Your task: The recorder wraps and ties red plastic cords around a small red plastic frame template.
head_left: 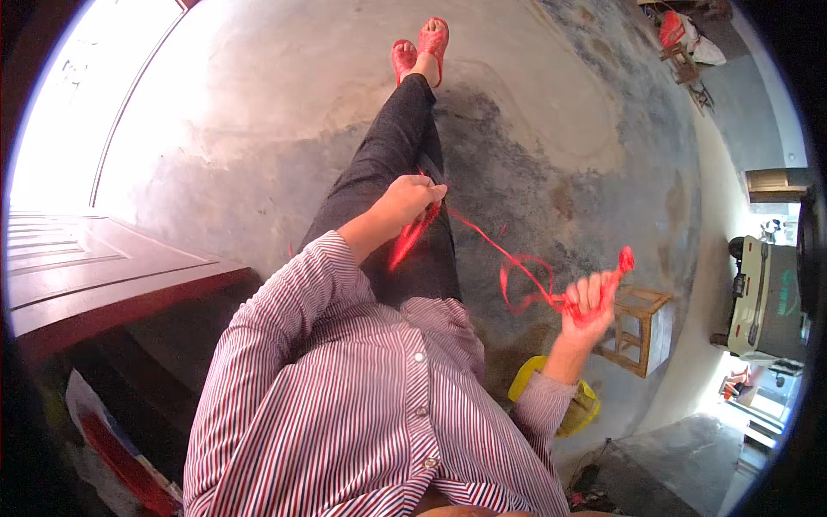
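A yellow tub (575,412) sits on the floor beside the person's right elbow; its contents cannot be made out. A small wooden stool (642,323) stands just beyond it. The floor (534,112) is bare grey concrete, stained dark in patches, with a dark red wooden door (103,267) at the left and bright daylight above it. The red cord (508,258) is thin and glossy, running taut-to-slack between both hands above the lap. The left hand (412,198) pinches one end, fingers pressed together. The right hand (590,300) is closed around looped cord.
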Available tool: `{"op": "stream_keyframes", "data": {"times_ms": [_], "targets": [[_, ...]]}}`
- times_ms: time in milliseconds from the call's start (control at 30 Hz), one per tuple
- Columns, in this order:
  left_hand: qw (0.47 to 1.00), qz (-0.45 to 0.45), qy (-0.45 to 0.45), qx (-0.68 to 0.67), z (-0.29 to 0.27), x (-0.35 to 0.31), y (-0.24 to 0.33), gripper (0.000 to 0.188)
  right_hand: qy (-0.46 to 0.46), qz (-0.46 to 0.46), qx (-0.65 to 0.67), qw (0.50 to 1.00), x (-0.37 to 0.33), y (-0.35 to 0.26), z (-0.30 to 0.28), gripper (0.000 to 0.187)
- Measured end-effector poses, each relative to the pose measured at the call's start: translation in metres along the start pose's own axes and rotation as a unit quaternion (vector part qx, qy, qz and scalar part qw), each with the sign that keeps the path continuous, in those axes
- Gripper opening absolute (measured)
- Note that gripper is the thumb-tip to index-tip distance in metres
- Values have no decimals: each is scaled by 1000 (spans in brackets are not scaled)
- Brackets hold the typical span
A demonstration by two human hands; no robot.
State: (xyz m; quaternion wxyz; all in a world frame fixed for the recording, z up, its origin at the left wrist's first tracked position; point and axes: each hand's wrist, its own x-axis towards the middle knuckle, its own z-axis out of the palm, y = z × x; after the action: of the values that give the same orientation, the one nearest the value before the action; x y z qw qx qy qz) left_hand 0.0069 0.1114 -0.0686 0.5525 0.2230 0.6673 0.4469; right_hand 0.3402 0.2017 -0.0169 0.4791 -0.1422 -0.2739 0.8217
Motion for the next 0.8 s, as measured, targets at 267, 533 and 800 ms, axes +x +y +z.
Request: {"op": "stream_keyframes", "data": {"times_ms": [267,533,800], "targets": [[984,-84,-29,-155,-5,24,-25,13,277,104,-392,871,-107,9,-68,18],[985,135,101,36,4,-8,-44,14,352,156,-376,843,-88,69,-88,21],[882,425,-125,163,52,-85,-35,24,200,309,-83,926,-40,132,66,27]]}}
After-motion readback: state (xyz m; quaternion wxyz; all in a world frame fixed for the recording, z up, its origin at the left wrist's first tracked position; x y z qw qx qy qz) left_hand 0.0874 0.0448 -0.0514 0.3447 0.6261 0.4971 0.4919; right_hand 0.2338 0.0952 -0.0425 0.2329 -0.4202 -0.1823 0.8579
